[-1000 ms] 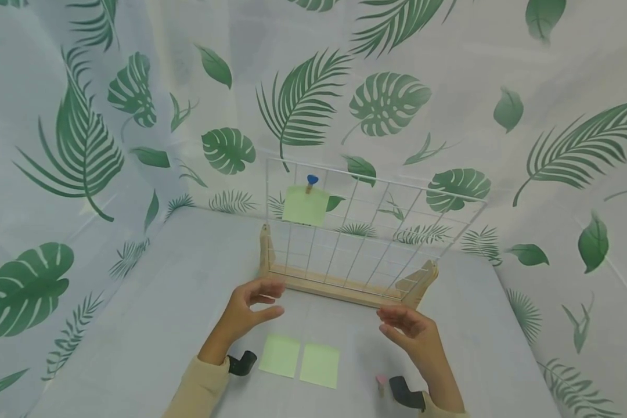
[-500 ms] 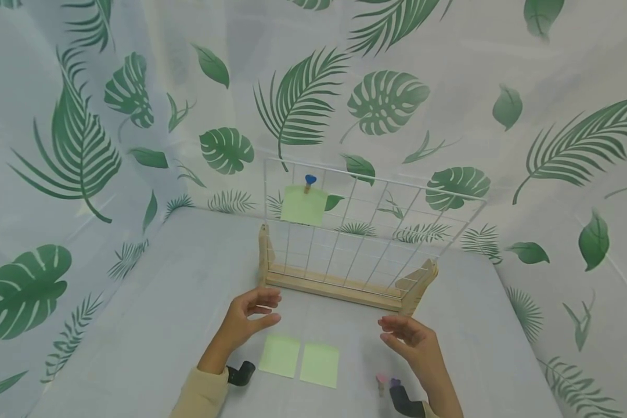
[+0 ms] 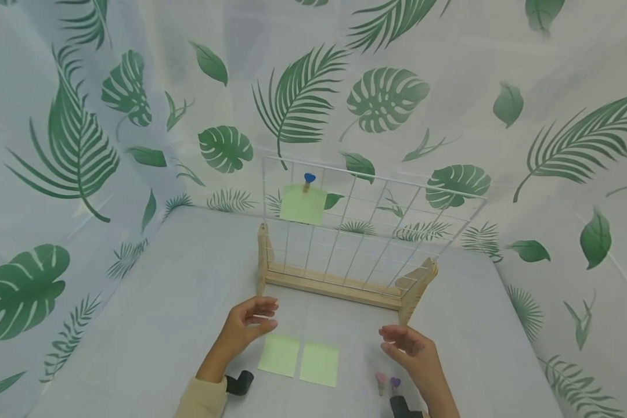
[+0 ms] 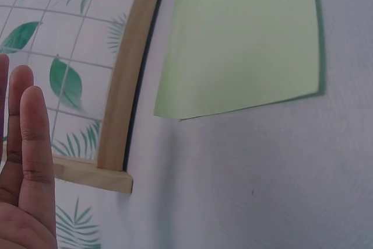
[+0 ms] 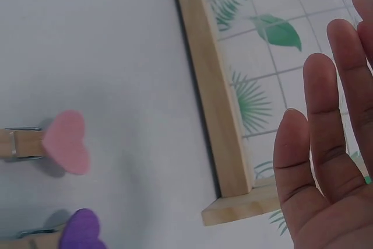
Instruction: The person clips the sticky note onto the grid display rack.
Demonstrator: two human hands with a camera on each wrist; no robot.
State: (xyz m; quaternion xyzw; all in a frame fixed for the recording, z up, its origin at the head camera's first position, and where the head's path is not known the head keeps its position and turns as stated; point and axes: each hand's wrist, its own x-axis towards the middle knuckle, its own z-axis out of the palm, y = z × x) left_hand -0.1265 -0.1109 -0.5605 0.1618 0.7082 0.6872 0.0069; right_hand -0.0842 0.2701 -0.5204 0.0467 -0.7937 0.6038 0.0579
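Solely in head view, blue-heart clip (image 3: 307, 182) on note (image 3: 302, 206), both hands (image 3: 242, 325) (image 3: 413, 346)

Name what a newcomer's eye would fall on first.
Probably the blue-topped wooden clothespin holding a pale green square note, upper left on the white wire grid. Next, perhaps, the pink heart-topped wooden clothespin beside the purple heart-topped one, low in the head view.
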